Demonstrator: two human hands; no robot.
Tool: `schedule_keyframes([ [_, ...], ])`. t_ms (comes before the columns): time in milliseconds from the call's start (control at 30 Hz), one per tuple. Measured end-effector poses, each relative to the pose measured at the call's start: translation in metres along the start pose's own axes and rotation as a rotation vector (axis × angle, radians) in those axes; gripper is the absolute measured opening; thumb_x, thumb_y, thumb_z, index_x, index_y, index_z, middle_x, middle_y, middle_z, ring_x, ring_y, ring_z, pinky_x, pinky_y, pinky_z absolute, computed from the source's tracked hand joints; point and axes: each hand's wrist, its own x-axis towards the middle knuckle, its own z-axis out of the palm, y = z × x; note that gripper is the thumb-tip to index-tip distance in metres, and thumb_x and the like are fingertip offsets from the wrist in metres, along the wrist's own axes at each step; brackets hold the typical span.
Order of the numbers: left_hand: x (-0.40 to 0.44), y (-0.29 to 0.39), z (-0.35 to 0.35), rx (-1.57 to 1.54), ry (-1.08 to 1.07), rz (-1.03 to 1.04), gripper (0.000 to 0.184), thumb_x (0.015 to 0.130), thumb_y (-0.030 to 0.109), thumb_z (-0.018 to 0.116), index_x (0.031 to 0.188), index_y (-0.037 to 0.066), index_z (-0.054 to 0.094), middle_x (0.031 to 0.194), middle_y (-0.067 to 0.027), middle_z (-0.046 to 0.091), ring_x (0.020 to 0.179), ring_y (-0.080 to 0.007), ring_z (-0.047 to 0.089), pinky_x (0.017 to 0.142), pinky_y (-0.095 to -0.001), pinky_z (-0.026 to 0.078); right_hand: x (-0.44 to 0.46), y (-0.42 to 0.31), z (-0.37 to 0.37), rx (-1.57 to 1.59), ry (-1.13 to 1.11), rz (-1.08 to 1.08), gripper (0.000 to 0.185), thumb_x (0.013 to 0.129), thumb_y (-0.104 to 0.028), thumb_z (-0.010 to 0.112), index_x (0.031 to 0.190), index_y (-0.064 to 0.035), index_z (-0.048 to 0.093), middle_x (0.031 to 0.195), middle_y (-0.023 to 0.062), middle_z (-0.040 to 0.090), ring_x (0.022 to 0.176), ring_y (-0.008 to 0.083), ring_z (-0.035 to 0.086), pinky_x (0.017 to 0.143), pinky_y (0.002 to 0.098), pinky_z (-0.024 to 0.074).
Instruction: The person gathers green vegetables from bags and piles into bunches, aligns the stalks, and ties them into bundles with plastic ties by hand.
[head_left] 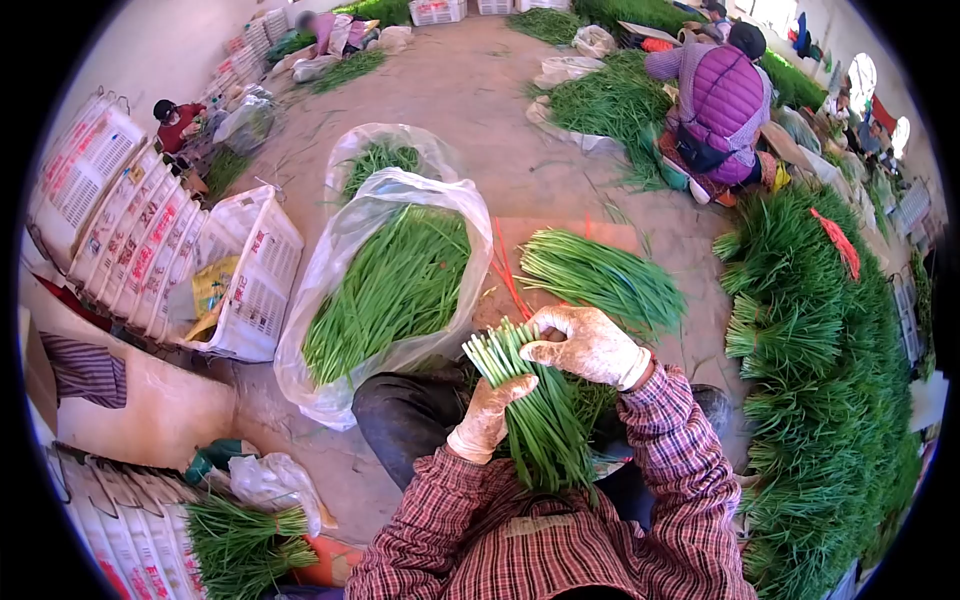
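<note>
Gloved in stained white, my left hand point(493, 412) is wrapped round a bunch of garlic chives point(545, 432), its pale stem ends pointing up and away and its green leaves hanging over my lap. My right hand point(590, 347), gloved too, pinches at the stem-end side of the same bunch with thumb and fingers. Just beyond lies another pile of chives point(600, 275) on a board, with red ties point(512, 275) beside it. Left of my hands stands an open clear plastic bag point(465, 215) full of loose chives point(395, 285).
Stacked white crates point(150, 235) line the left side, with tied bunches point(250, 540) at lower left. A long heap of bundled chives point(820, 400) runs down the right. A person in a purple vest point(722, 105) sits bent over at upper right; others work farther back.
</note>
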Motion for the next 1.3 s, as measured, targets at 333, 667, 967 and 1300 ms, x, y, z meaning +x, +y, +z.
schedule_keyframes([
  [333, -0.007, 0.008, 0.012, 0.076, -0.148, -0.072, 0.041, 0.089, 0.015, 0.071, 0.126, 0.002, 0.058, 0.102, -0.0108, 0.069, 0.088, -0.023, 0.069, 0.083, -0.0371, 0.056, -0.008, -0.026, -0.006, -0.302, 0.245, -0.461, 0.043, 0.086, -0.02, 0.079, 0.127, -0.014, 0.067, 0.123, 0.0085, 0.069, 0.11, 0.0297, 0.066, 0.096, 0.0401, 0.0526],
  [667, -0.013, -0.003, -0.004, -0.122, -0.207, -0.175, 0.046, 0.087, 0.013, 0.071, 0.128, -0.003, 0.057, 0.117, -0.0148, 0.068, 0.095, -0.0269, 0.073, 0.086, -0.0398, 0.061, -0.011, -0.021, -0.003, -0.55, 0.134, -0.3, 0.024, 0.081, -0.019, 0.077, 0.103, -0.0136, 0.069, 0.113, 0.0045, 0.07, 0.101, 0.0288, 0.067, 0.085, 0.0418, 0.0532],
  [967, -0.017, -0.003, 0.001, -0.064, -0.188, -0.199, 0.043, 0.085, 0.013, 0.069, 0.123, -0.002, 0.057, 0.1, -0.0188, 0.072, 0.09, -0.0296, 0.072, 0.084, -0.0405, 0.059, -0.007, -0.024, -0.003, -0.681, 0.061, -0.354, 0.019, 0.083, -0.023, 0.07, 0.1, -0.0135, 0.072, 0.104, 0.0049, 0.068, 0.099, 0.0287, 0.066, 0.082, 0.0445, 0.0527],
  [1300, -0.016, -0.005, -0.001, 0.033, -0.176, -0.258, 0.05, 0.085, 0.012, 0.074, 0.129, -0.003, 0.055, 0.106, -0.0182, 0.072, 0.094, -0.0263, 0.072, 0.086, -0.0392, 0.059, 0.0, -0.015, 0.005, -0.629, 0.027, -0.261, 0.014, 0.083, -0.022, 0.068, 0.09, -0.0095, 0.069, 0.088, 0.0101, 0.067, 0.083, 0.0316, 0.068, 0.074, 0.0455, 0.0542],
])
